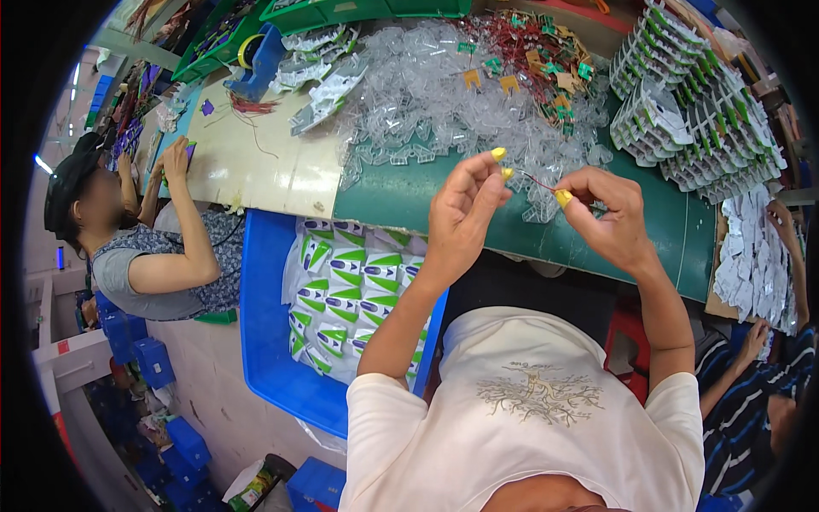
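In the head view, the heap of clear plastic pieces (418,85) is lying on the green worktop (388,198), and I am using this heap as the landmark. In front of its near edge, the person's two hands are working in the air. The right hand (607,218) is keeping a narrow grip, its yellow-covered fingertips (563,198) pinching a thin dark red wire (539,183). The left hand (465,209) is facing it from the other end of the wire, its fingers standing close together; whether this grip is truly closing on the wire, I cannot tell. At the far right of the heap, a tangle of red wires (546,51) with small green and orange pieces is lying, and further right the white-and-green casings (653,128) are standing in rows. Nearer than the heap, to its left, the blue tub (264,341) is holding white-and-green packs (345,294). In my judgement, the wire is risking a slip, because it is so thin; a strong pull could be bending it, and a dropped wire could be catching among the heap's pieces.
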Demonstrator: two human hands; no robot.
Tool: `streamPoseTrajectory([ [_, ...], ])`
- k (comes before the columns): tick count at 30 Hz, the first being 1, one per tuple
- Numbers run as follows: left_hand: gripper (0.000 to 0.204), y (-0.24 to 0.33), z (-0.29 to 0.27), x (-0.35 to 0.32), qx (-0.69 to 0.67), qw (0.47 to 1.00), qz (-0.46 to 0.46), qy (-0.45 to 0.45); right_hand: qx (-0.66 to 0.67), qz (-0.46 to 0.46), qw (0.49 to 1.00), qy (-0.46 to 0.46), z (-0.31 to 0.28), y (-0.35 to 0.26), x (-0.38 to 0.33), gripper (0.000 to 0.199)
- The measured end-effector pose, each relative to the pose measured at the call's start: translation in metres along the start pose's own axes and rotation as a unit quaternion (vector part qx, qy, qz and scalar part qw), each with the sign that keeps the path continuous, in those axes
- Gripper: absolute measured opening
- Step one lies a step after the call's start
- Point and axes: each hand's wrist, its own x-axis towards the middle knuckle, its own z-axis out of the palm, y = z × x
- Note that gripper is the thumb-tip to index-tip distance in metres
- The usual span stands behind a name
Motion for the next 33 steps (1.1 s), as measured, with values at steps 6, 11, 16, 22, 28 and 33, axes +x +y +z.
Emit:
streamPoseTrajectory([
  [6, 0.017, -0.004, 0.008, 0.0, 0.034, 0.999, 0.004, -0.042, -0.018, -0.022, 1.0, -0.009, -0.006, 0.005, -0.016, 0.011],
  [11, 0.014, -0.013, 0.018, -0.002, 0.041, 0.996, 0.074, -0.015, 0.009, -0.062, 0.998, 0.028, 0.009, 0.008, -0.013, 0.015],
  [16, 0.015, -0.012, 0.017, -0.006, 0.05, 0.997, 0.054, -0.006, 0.007, -0.027, 1.0, 0.006, 0.014, 0.001, -0.007, 0.013],
  [22, 0.018, -0.016, 0.023, -0.011, 0.074, 0.994, 0.082, 0.015, 0.027, 0.004, 0.999, -0.028, 0.012, 0.002, -0.009, 0.01],
  [28, 0.024, -0.011, -0.004, -0.014, 0.055, 0.989, -0.108, -0.08, 0.1, -0.029, 0.99, -0.091, 0.018, 0.024, -0.004, 0.012],
  [33, 0.04, -0.018, -0.029, 0.018, -0.282, 0.888, -0.333, -0.143, 0.16, 0.039, 0.98, -0.112, 0.031, 0.03, 0.01, 0.01],
])
